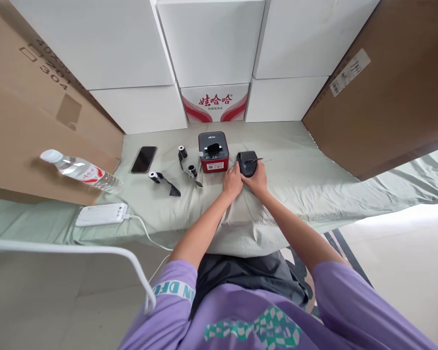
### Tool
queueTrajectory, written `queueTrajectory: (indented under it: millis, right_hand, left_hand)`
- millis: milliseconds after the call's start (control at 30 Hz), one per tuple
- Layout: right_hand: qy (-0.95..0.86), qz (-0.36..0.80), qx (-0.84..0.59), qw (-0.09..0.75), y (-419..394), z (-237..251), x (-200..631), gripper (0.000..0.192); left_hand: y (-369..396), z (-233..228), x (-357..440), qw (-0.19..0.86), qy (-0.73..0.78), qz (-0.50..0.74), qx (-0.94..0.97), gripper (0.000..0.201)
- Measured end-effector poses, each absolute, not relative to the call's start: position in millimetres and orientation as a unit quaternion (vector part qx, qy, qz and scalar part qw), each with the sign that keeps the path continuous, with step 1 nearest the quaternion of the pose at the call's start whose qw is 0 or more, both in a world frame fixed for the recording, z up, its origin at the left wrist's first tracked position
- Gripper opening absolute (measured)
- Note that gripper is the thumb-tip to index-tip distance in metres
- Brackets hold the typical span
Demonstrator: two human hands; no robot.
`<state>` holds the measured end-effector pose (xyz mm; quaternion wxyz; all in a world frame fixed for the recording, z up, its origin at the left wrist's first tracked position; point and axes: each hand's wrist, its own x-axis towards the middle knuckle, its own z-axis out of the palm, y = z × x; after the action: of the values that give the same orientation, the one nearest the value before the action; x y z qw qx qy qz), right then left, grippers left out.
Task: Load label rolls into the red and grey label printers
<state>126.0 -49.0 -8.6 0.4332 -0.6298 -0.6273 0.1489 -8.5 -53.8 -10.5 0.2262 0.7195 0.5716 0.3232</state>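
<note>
A small black rounded device (pixel 246 164), possibly a portable printer, lies on the cloth-covered surface between my two hands. My left hand (pixel 232 180) has its fingers closed against the device's near left edge. My right hand (pixel 257 178) wraps around its right side. A thin dark pointed tool (pixel 254 160) sticks out above my right fingers, across the device; I cannot tell if they grip it. Just left of my hands stands a red and black boxy machine (pixel 214 151) with a black piece on top. Partly unrolled dark rolls (pixel 192 171) lie farther left.
A phone (pixel 144 159), a water bottle (pixel 83 171) and a white power bank (pixel 101 214) with a cable are at the left. White boxes (pixel 211 43) line the back. Cardboard boxes (pixel 29 107) stand at both sides. A white bar (pixel 95 249) crosses the lower left.
</note>
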Motion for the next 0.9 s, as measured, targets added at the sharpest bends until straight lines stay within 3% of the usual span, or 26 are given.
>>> queueTrajectory:
  millis: [233, 367, 700, 900]
  right_hand:
    - [-0.627, 0.149, -0.621, 0.447, -38, -20, 129, 0.102]
    - [-0.633, 0.146, -0.604, 0.461, -36, -24, 130, 0.097]
    - [-0.638, 0.152, -0.602, 0.456, -32, -29, 130, 0.109]
    - [-0.639, 0.153, -0.591, 0.467, -34, -26, 128, 0.101]
  left_hand:
    - [-53, 0, -2, 0.174, 0.617, 0.267, 0.719, 0.07]
    - [-54, 3, -2, 0.152, 0.634, 0.244, 0.718, 0.07]
    - [-53, -1, -3, 0.132, 0.635, 0.249, 0.72, 0.067]
    - [-52, 1, -3, 0.135, 0.635, 0.248, 0.719, 0.068]
